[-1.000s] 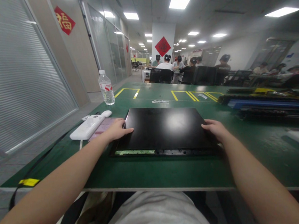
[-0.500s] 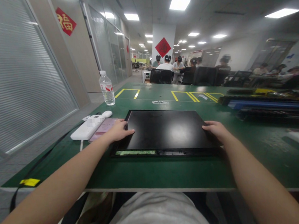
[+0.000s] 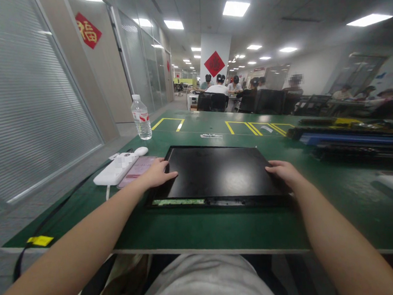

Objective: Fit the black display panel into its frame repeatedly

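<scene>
panel (image 3: 215, 169): lying over black frame (image 3: 247, 201), near-mid of green table (image 3: 207, 231)
l hand (image 3: 156, 173): grasping l edge, thumb on face
r hand (image 3: 285, 172): grasping r edge; lower fingers hidden, can't tell
green strip (image 3: 178, 201): near l, prob fragile, avoid pressing
handling: both sides lvl, even pressure, edges only

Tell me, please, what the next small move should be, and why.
Perhaps press gently and evenly on the black panel: the left hand and right hand hold its opposite sides, and a black frame shows beyond its far and near edges.
</scene>
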Motion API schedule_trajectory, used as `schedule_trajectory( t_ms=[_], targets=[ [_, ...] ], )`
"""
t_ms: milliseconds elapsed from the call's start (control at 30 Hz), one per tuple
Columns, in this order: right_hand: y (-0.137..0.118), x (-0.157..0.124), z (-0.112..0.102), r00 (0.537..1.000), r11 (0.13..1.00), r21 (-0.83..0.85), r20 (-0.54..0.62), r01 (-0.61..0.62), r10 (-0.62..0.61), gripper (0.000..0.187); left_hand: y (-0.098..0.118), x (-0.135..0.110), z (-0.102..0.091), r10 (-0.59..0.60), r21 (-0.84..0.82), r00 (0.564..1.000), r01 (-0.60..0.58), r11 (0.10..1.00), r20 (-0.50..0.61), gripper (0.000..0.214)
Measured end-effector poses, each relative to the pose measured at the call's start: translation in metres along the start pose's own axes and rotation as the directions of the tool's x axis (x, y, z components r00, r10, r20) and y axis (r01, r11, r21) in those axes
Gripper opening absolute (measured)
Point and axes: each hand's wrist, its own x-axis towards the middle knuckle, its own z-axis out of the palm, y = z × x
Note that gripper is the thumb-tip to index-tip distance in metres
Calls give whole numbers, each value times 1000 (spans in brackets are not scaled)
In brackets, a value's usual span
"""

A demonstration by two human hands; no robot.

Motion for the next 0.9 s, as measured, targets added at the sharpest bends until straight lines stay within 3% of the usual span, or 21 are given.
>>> schedule_trajectory(
  t_ms=[367,900],
  targets=[
    [-5,-8,4,1000,998,-68,-26,-5,3,50,3,-1,-4,-11,34,999,9,999,51,79],
    [-4,-9,5,997,989,-141,-66,39,-49,43,2,0,-1,-15,14,999,14,1000,43,84]
  ],
)
